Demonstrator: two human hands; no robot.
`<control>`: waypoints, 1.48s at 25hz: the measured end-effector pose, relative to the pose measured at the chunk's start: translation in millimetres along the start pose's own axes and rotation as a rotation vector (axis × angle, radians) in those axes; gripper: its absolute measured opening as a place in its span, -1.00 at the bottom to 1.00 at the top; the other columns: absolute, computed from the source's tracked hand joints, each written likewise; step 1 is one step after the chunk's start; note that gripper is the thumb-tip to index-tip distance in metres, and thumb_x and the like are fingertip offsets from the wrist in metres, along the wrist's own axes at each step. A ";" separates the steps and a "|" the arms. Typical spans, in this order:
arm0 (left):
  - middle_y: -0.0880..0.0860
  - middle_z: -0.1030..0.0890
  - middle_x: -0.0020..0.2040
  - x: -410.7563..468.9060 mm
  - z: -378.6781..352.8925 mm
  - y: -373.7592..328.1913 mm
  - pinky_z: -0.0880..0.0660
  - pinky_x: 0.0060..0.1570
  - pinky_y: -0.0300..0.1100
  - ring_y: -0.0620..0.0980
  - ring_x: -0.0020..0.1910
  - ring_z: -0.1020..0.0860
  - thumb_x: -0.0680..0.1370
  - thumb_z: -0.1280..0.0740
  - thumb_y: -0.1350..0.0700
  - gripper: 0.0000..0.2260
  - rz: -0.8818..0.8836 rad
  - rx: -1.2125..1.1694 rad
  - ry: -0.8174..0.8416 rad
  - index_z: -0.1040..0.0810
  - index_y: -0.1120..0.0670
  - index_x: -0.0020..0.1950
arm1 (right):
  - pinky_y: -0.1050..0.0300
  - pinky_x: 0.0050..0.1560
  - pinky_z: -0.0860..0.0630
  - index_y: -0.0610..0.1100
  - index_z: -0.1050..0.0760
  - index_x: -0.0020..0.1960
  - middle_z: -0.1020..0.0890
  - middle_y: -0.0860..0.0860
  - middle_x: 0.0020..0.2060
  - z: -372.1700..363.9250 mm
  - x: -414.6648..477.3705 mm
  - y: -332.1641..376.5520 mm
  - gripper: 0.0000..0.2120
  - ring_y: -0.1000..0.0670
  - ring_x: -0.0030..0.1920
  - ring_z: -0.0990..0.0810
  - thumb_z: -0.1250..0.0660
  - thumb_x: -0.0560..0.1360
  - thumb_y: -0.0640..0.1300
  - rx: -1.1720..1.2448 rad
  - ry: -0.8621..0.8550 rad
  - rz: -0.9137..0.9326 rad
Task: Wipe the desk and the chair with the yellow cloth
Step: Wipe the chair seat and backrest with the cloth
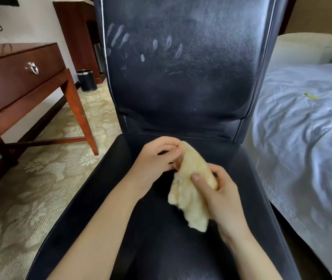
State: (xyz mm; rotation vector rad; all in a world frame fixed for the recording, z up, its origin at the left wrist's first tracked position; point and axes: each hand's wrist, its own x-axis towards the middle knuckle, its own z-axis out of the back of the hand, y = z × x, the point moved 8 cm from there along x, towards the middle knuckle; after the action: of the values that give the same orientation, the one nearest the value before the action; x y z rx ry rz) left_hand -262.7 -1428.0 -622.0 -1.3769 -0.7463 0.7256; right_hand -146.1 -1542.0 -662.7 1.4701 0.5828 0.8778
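The yellow cloth (191, 184) is bunched up and held just above the seat of the black leather chair (181, 77), which fills the middle of the view. My left hand (155, 158) pinches the cloth's upper end with fingertips. My right hand (219, 190) grips its middle, thumb across the front. The chair's backrest shows pale dusty finger streaks at its upper left. The dark wooden desk (17, 77), with a drawer and a metal pull, stands to the left.
A bed with white sheets (306, 126) and a pillow lies close on the chair's right. A small black waste bin (87, 80) stands on the patterned carpet (40, 174) behind the desk leg. A wooden cabinet stands at the back left.
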 end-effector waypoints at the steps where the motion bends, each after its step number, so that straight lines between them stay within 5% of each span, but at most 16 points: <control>1: -0.11 -0.66 0.00 5.3 12.8 4.0 -0.55 0.07 -0.13 -0.08 0.05 -0.61 0.53 -0.36 0.16 -0.82 0.013 0.054 -0.063 -0.59 -0.07 0.09 | 0.07 -0.06 -0.58 0.02 -0.53 0.02 -0.67 0.06 -0.09 9.0 7.1 -9.7 -0.83 0.05 -0.07 -0.65 -0.42 0.44 -0.09 0.102 -0.074 -0.074; 4: -0.10 -0.53 0.24 26.2 51.0 20.8 -0.46 0.18 -0.13 -0.13 0.17 -0.52 0.54 -0.34 0.10 -0.68 0.088 0.104 -0.162 -0.47 -0.13 0.28 | -0.07 0.01 -0.58 -0.07 -0.43 0.17 -0.62 -0.07 0.05 34.5 42.4 -34.4 -0.72 -0.06 0.01 -0.63 -0.35 0.49 -0.07 0.301 -0.268 -0.233; 9: -0.05 -0.17 0.52 71.3 83.8 47.3 -0.23 0.28 -0.12 -0.02 0.45 -0.23 0.55 -0.35 0.07 -0.35 0.161 0.305 -0.270 -0.07 -0.12 0.53 | -0.15 0.09 -0.52 0.01 -0.28 0.15 -0.48 0.07 -0.03 51.5 114.6 -63.7 -0.80 -0.02 -0.01 -0.53 -0.17 0.58 -0.20 0.438 -0.606 -0.325; 13: -0.08 0.06 0.58 115.9 108.4 47.3 -0.07 0.45 -0.06 -0.05 0.53 -0.01 0.50 -0.41 0.08 -0.11 0.144 0.268 -0.344 0.20 -0.11 0.55 | -0.03 -0.18 -0.57 -0.06 -0.24 0.14 -0.50 -0.01 -0.06 46.8 172.8 -76.8 -0.82 -0.10 -0.10 -0.56 -0.10 0.55 -0.19 0.635 -0.778 -0.369; 15: -0.07 0.12 0.58 137.7 132.3 37.2 -0.02 0.48 -0.04 -0.05 0.54 0.04 0.47 -0.44 0.08 -0.05 0.111 0.284 -0.425 0.25 -0.10 0.55 | -0.07 -0.16 -0.56 -0.02 -0.21 0.07 -0.51 -0.09 -0.10 41.8 200.9 -77.7 -0.90 -0.20 -0.17 -0.54 -0.05 0.55 -0.14 0.735 -0.814 -0.350; 19: -0.04 0.11 0.58 174.5 166.2 13.0 -0.11 0.46 0.04 0.01 0.54 0.00 0.43 -0.45 0.18 0.01 0.013 0.231 -0.517 0.29 -0.10 0.53 | -0.22 -0.04 -0.51 -0.01 -0.26 -0.02 -0.47 -0.20 -0.11 27.8 226.4 -82.3 -0.91 -0.24 -0.12 -0.48 -0.03 0.54 -0.17 0.719 -0.920 -0.277; 21: -0.01 0.06 0.58 187.1 169.0 3.6 -0.16 0.36 -0.04 0.05 0.53 -0.05 0.43 -0.43 0.24 0.00 -0.017 0.241 -0.517 0.27 -0.11 0.54 | -0.03 -0.21 -0.49 -0.02 -0.30 -0.04 -0.47 -0.10 -0.28 10.3 227.8 -78.9 -0.90 -0.12 -0.29 -0.47 -0.06 0.53 -0.20 0.762 -0.946 -0.198; 23: 0.00 0.02 0.57 193.5 169.3 -0.6 -0.21 0.33 -0.06 0.06 0.52 -0.09 0.42 -0.42 0.26 -0.02 -0.040 0.265 -0.527 0.23 -0.11 0.55 | 0.16 -0.37 -0.38 -0.01 -0.34 -0.08 -0.47 -0.04 -0.40 -13.0 230.3 -69.9 -0.89 -0.05 -0.39 -0.45 -0.09 0.52 -0.20 0.761 -0.933 -0.164; 26: -0.01 -0.01 0.55 192.2 175.4 2.7 -0.23 0.21 -0.13 0.03 0.49 -0.14 0.41 -0.41 0.30 -0.05 -0.059 0.274 -0.568 0.14 -0.14 0.55 | 0.05 -0.19 -0.36 0.03 -0.41 -0.12 -0.46 -0.10 -0.19 -51.4 231.5 -56.6 -0.87 -0.11 -0.19 -0.42 -0.12 0.49 -0.14 0.600 -0.850 -0.135; 30: -0.08 0.03 0.56 191.4 178.3 8.3 -0.19 0.27 -0.07 0.01 0.51 -0.09 0.42 -0.39 0.28 -0.05 -0.039 0.303 -0.490 0.18 -0.20 0.54 | 0.21 -0.06 -0.39 0.03 -0.40 -0.23 -0.44 0.12 -0.23 -96.2 227.3 -15.1 -0.70 -0.06 -0.13 -0.46 -0.20 0.39 -0.39 0.190 -0.693 0.168; 33: -0.12 0.06 0.55 191.3 175.0 11.0 -0.18 0.33 0.00 0.00 0.51 -0.06 0.42 -0.39 0.27 -0.03 -0.012 0.320 -0.412 0.22 -0.23 0.52 | 0.32 -0.01 -0.26 -0.12 -0.49 -0.17 -0.44 0.14 -0.23 -139.8 224.5 4.8 -0.79 -0.01 -0.08 -0.41 -0.26 0.31 -0.38 -0.189 -0.455 0.351; 37: -0.11 0.07 0.55 186.0 182.5 18.0 -0.13 0.35 -0.05 -0.03 0.53 0.01 0.42 -0.38 0.30 -0.04 0.018 0.320 -0.359 0.19 -0.20 0.53 | 0.42 0.08 -0.21 -0.12 -0.51 -0.06 -0.48 0.11 -0.10 -164.7 216.7 14.4 -0.80 0.09 -0.02 -0.35 -0.28 0.38 -0.34 -0.369 -0.247 0.471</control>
State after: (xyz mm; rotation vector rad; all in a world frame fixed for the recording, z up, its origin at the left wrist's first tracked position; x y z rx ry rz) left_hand -303.8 -1170.0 -623.5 -0.9747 -0.8545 1.0744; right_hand -154.2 -1273.0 -619.8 1.3630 -0.1176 1.0769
